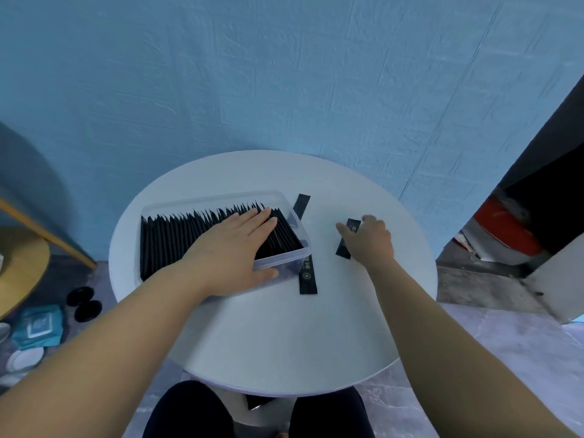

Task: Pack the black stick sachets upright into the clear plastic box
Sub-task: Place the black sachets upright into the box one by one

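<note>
A clear plastic box (281, 197) stands on the left half of a round white table (284, 336). Several black stick sachets (170, 238) stand upright in it in a tight row. My left hand (235, 248) lies flat on the sachets at the box's right end, fingers straight, thumb on the near wall. My right hand (371, 240) is to the right of the box and pinches a loose black sachet (346, 240) lying on the table. Another sachet (307, 275) lies by the box's near right corner. A third sachet (301, 205) lies behind its far right corner.
A blue wall rises right behind the table. On the floor at left lie a wooden stool (22, 267), two black discs (83, 303) and a teal pack (39, 325). A dark opening with a red object (505, 229) is at right. My knees show below the table's near edge.
</note>
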Demonstrator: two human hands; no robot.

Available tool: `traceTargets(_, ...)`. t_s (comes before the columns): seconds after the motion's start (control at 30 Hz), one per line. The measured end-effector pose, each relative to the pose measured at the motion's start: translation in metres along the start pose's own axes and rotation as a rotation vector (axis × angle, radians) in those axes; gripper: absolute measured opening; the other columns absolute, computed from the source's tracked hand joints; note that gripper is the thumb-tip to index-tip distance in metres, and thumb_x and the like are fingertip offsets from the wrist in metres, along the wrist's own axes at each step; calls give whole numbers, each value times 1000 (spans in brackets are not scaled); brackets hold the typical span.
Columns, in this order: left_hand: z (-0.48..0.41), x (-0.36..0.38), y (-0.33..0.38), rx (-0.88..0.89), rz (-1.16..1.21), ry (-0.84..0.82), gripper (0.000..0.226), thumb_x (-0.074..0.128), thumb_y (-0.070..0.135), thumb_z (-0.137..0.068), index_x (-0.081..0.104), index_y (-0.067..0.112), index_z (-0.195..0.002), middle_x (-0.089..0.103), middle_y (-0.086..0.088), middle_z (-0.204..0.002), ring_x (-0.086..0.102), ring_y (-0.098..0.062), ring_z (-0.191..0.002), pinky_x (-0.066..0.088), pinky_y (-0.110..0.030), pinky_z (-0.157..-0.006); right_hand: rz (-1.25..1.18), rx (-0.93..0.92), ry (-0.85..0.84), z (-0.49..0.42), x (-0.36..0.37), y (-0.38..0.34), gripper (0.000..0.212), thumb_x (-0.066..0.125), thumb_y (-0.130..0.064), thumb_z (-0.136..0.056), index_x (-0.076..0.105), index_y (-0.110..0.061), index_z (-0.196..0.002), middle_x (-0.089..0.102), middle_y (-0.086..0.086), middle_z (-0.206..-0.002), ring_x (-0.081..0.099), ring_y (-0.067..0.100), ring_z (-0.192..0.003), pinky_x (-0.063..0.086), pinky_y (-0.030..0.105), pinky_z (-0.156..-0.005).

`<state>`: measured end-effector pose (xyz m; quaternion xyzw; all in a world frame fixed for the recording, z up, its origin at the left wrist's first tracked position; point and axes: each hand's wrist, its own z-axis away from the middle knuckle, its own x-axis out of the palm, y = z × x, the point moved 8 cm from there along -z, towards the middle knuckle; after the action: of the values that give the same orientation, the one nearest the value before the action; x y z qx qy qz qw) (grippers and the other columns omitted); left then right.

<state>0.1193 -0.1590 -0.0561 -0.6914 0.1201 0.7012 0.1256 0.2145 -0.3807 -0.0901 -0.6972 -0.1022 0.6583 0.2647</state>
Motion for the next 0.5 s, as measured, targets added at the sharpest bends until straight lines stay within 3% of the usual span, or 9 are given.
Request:
traceTargets(0.1, 0, 1, -1, -2, 0, 0, 86, 36, 63, -91, -10, 21, -150, -16, 4, -158, -13, -11, -145, -8, -27, -118, 103, 60, -32, -9, 8, 6, 72, 53, -53, -87, 32, -5, -136, 42, 14, -131, 41, 32, -122, 39, 43, -93)
traceTargets(0.27, 0, 1, -1, 3, 5, 2, 85, 37, 62, -91, -9, 21, -150, -16, 4, -158, -12, -11, -145, -8, -27, -117, 101, -33, -149, -15, 12, 2, 31, 52, -19, -91, 49, -6, -118, 58, 14, -108, 51, 27, -91, 40, 30, -72)
traceTargets(0.37, 1, 1, -3, 5, 7, -7, 86, 37, 62, -91, -10, 22, -150, -16, 4, -158, -13, -11, -145, -7, -28, -118, 46, -133, -208, -2, 9, -3, 18, 48, -14, -92, 53, -8, -108, 54, 11, -96, 48, 25, -84, 35, 28, -69)
traceTargets(0.5, 2, 3, -6, 8, -6, -3, 85, 37, 61, -91, -10, 22, -150, -16, 5, -157, -13, -11, -145, -6, -28, -118, -125, -206, -248, 30, 14, -24, 32, 53, -20, -93, 51, -8, -123, 57, 11, -111, 48, 20, -88, 40, 29, -74)
